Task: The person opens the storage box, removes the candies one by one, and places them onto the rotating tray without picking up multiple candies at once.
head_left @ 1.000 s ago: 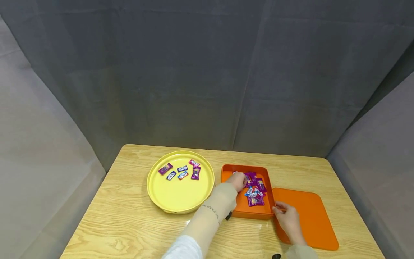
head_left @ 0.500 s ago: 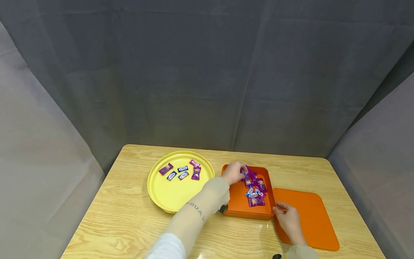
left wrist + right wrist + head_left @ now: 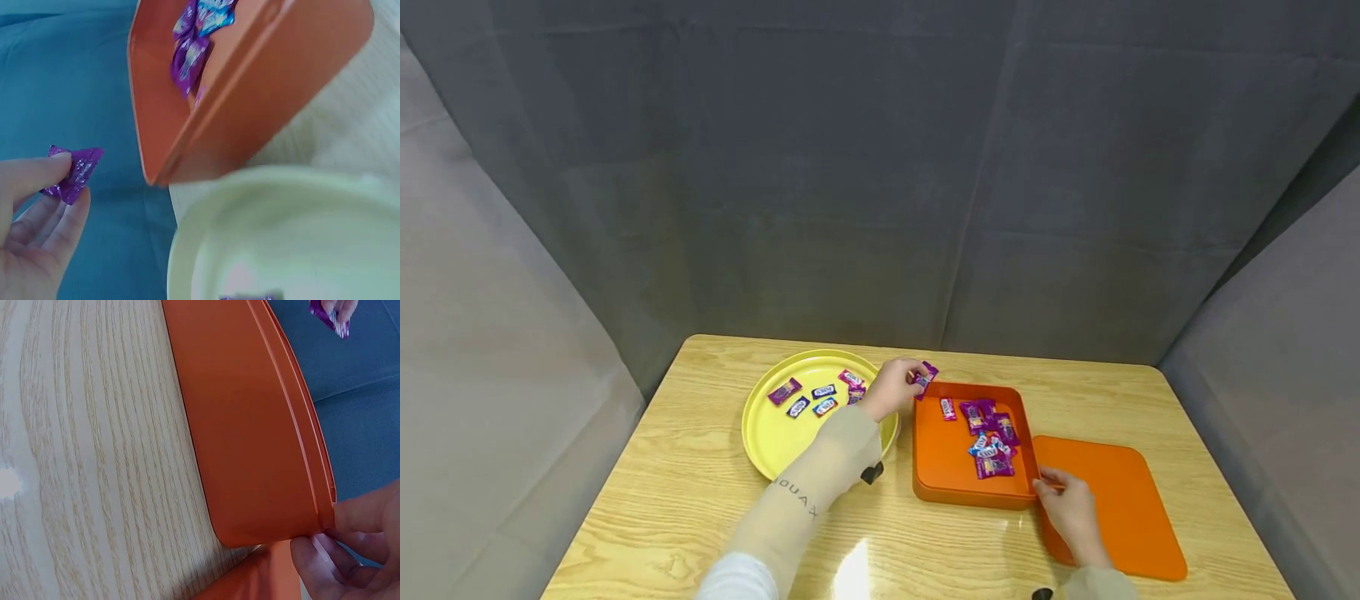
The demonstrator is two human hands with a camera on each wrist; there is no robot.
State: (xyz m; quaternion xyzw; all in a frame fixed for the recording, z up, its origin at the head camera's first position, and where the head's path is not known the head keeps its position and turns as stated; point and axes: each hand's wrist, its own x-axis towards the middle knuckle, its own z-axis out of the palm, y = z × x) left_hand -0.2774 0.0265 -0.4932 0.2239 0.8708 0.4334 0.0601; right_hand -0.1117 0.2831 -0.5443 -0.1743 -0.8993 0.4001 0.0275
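Note:
My left hand (image 3: pixel 891 389) pinches a purple wrapped candy (image 3: pixel 926 379) between thumb and fingertips, raised near the back left corner of the orange box (image 3: pixel 942 468). The left wrist view shows that candy (image 3: pixel 76 175) crinkled and shiny at the fingertips. Inside the box lie several purple candies (image 3: pixel 1004 428), some blue-and-white ones, and a small pink one (image 3: pixel 948 409) on its own toward the left. At the box's front right corner, my right hand (image 3: pixel 1069 504) grips the rim with thumb and fingers; the right wrist view shows this hand (image 3: pixel 350 550) close up.
Left of the box stands a round yellow tray (image 3: pixel 786 458) with several wrapped candies (image 3: pixel 824 407) on it, partly behind the left arm. A flat orange lid (image 3: pixel 1116 512) lies to the right of the box. Grey curtains surround the wooden table (image 3: pixel 647 508).
My left hand has come up out of the box with the purple candy and moved left toward the tray. The pink candy in the box now shows. My right hand has stayed put.

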